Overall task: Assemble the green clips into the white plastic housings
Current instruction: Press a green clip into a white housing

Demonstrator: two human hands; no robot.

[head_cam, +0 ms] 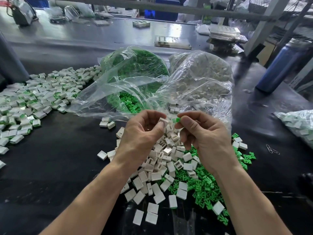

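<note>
Held housing: a small white plastic housing, boxy and matte with an open end, pinched between thumb and fingertips of the left hand above the loose piles.
Held clip: a bright green clip, small and pronged, pinched at the fingertips of the right hand, just beside the housing but not yet in it.
Loose housings: a heap of white rectangular shells under both hands, some slotted, some hollow side up.
Loose clips: glossy green forked pieces spread to the right of the heap.
Bags: two crinkled clear plastic bags behind the hands, one full of green clips, one of white housings.
Finished parts: white blocks with green showing, scattered at left.
Table: smooth black surface.
Bottle: blue cylinder, far right.
</note>
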